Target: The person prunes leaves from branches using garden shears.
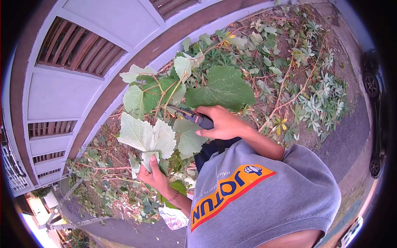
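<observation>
My right hand (223,123) is closed around the dark handles of pruning shears (200,120). The blades point left and reach the stems (167,103) of a leafy vine. Lower left, my left hand (155,175) pinches a pale green leaf (148,160) between thumb and fingers. Just above that hand spreads a large leaf (147,134) with its pale side showing. A broad dark green leaf (223,89) hangs above my right hand, and another leaf (188,134) lies under the shears.
Cut vines and leaves (289,70) cover the ground at upper right and lower left. A building wall (62,97) with slatted vents runs along the left. A metal ladder-like frame (74,223) stands at lower left, and a parked vehicle (372,111) is at far right.
</observation>
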`<act>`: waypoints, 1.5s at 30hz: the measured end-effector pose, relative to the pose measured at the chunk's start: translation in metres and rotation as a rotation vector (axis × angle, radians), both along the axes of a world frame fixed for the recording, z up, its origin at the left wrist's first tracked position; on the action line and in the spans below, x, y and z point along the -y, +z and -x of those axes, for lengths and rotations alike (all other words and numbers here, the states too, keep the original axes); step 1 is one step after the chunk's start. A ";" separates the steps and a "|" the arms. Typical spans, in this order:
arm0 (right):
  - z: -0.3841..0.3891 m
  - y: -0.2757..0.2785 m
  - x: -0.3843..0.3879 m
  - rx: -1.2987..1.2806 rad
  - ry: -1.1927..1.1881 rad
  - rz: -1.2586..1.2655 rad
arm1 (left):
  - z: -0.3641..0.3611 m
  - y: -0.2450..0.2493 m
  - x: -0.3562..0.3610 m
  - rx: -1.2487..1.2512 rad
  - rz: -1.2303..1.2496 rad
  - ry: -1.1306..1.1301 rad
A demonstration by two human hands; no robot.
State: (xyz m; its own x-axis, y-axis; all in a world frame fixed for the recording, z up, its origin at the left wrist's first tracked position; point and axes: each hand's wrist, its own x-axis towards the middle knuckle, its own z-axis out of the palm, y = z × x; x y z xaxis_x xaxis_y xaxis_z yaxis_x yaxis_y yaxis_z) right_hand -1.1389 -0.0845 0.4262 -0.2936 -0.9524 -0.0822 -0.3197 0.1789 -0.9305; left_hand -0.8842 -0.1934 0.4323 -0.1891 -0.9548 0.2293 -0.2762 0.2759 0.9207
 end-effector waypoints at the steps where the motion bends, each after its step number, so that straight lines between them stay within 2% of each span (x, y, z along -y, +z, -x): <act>1: 0.000 -0.002 0.001 -0.029 -0.007 0.013 | -0.003 -0.002 0.000 -0.001 0.010 0.001; 5: 0.002 -0.009 0.001 -0.091 0.005 0.068 | -0.012 -0.008 0.002 -0.038 -0.007 0.024; 10: 0.006 -0.002 0.003 -0.090 0.095 -0.103 | -0.019 -0.009 0.002 -0.062 0.005 0.072; 17: -0.004 -0.004 0.009 -0.114 0.175 -0.059 | -0.038 -0.016 0.009 -0.076 0.084 0.102; 18: -0.002 -0.002 0.009 -0.010 0.277 -0.009 | -0.041 -0.015 0.010 -0.075 0.087 0.102; 20: 0.004 0.002 0.005 0.184 0.428 0.131 | -0.050 -0.012 0.016 -0.235 0.152 0.165; 21: 0.010 0.001 -0.001 0.185 0.428 0.135 | -0.082 -0.024 0.028 -0.250 0.140 0.168; 23: 0.023 -0.002 -0.012 0.144 0.563 0.230 | -0.107 -0.019 0.038 -0.309 0.124 0.227; 24: 0.033 -0.006 -0.012 0.232 0.718 0.136 | -0.127 -0.025 0.045 -0.352 0.139 0.274; 25: 0.039 -0.010 -0.015 0.233 0.725 0.140 | -0.150 -0.036 0.053 -0.395 0.155 0.321; 27: 0.049 -0.020 -0.020 0.009 0.630 -0.036 | -0.179 -0.044 0.061 -0.405 0.176 0.375; 28: 0.053 -0.031 -0.019 0.008 0.632 -0.029 | -0.183 -0.042 0.062 -0.417 0.189 0.444; 30: 0.053 -0.050 -0.017 -0.145 0.244 -0.110 | -0.190 -0.039 0.060 -0.422 0.198 0.513; 31: 0.055 -0.054 -0.013 -0.142 0.243 -0.112 | -0.191 -0.038 0.059 -0.393 0.213 0.552; 33: 0.061 -0.058 0.003 0.225 -0.019 -0.082 | -0.191 -0.034 0.058 -0.333 0.243 0.623; 34: 0.064 -0.060 0.012 0.226 -0.024 -0.083 | -0.184 -0.027 0.054 -0.367 0.193 0.596; 36: 0.068 -0.065 0.030 0.504 -0.159 0.025 | -0.197 -0.036 0.059 -0.319 0.233 0.615; 38: 0.075 -0.065 0.046 0.604 -0.143 0.068 | -0.235 -0.061 0.068 -0.154 0.397 0.578; 40: 0.076 -0.063 0.059 0.774 -0.138 0.063 | -0.236 -0.060 0.064 -0.177 0.413 0.572; 42: 0.078 -0.069 0.064 0.762 -0.102 0.023 | -0.226 -0.053 0.058 -0.200 0.420 0.567; 45: 0.069 -0.076 0.065 0.838 -0.052 0.006 | -0.211 -0.036 0.048 -0.351 0.248 0.683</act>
